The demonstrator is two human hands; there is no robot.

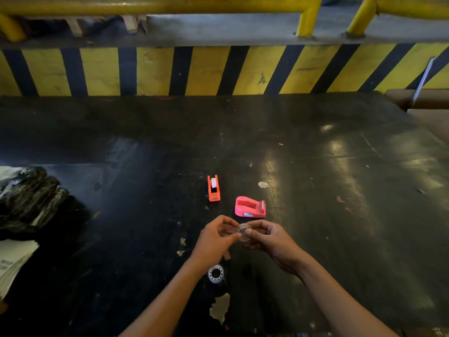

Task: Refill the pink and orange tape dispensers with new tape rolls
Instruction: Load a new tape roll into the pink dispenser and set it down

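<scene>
Both forearms reach in from the near edge and meet over the middle of the dark table (pixel 315 142). The left hand (pixel 215 239) and the right hand (pixel 269 237) are curled toward each other, fingertips pinching a small clear tape roll (pixel 243 231) between them, held just above the table. The roll's open face seems to be turned up toward the camera, though it is small and partly covered by the fingers.

A second clear tape roll (pixel 215 273) lies flat on the table just near of the left wrist, its hole facing up.

The pink dispenser (pixel 250 207) sits just beyond the hands, a little to the right, its long axis running left to right with the cutter end at the right; its cradle looks empty. The orange dispenser (pixel 213 188) stands farther and to the left of the pink one, apart from it, its long axis running near to far, with a white roll in it.
</scene>
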